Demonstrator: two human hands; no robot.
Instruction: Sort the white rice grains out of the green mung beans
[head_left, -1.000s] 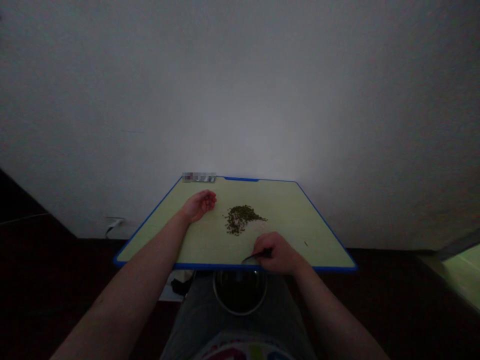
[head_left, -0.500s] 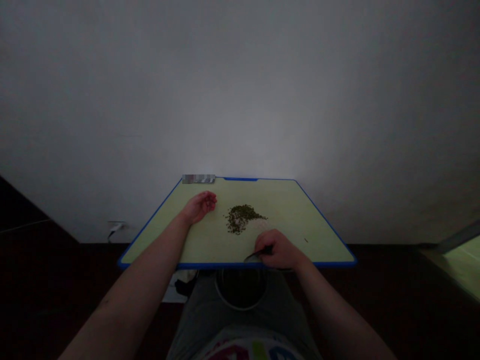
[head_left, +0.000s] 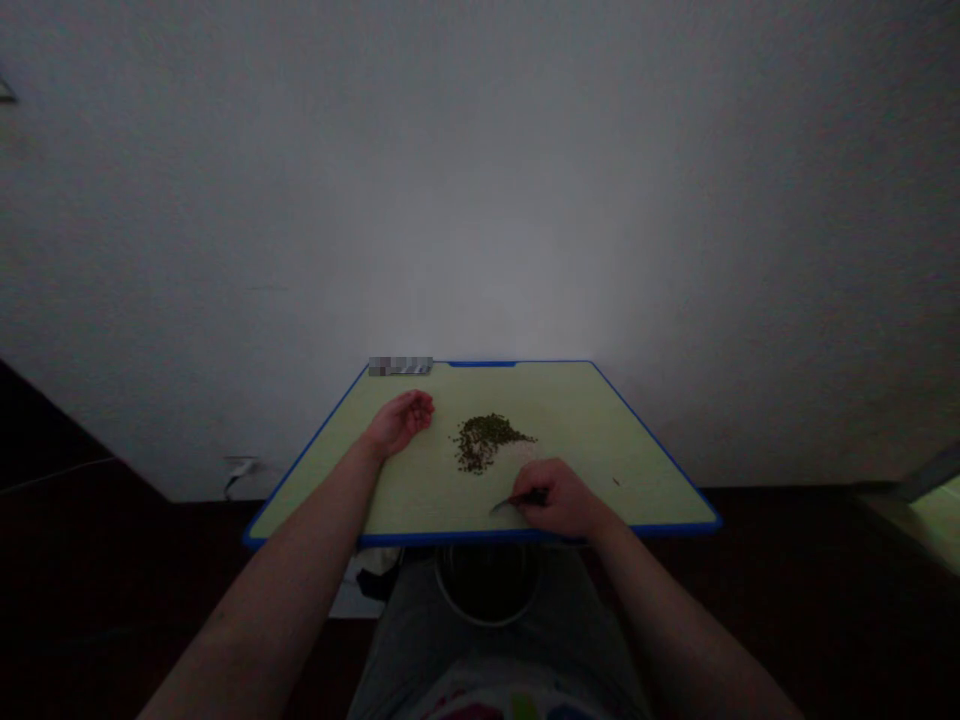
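Observation:
A loose heap of small green-brown grains [head_left: 487, 436] lies in the middle of a pale yellow-green table top [head_left: 585, 410] with a blue rim. Paler bits [head_left: 523, 452] are scattered at the heap's near right side. My right hand [head_left: 556, 498] grips a dark-handled utensil [head_left: 531, 497] close to the near edge. Its thin metal end points left; the dim light hides its exact kind. My left hand [head_left: 403, 420] rests left of the heap, apart from it, its fingers loosely curled with nothing visible in them.
A dark pot or bowl with a pale rim [head_left: 487, 622] sits below the near edge, over my lap. A blurred flat object [head_left: 400, 366] lies at the far left corner. One small dark bit [head_left: 616, 482] lies on the right. A wall [head_left: 480, 200] rises behind.
The view has shifted slightly. In my right hand, the utensil's metal end has moved from over the blue rim a little inward onto the table top. My left hand stays in place.

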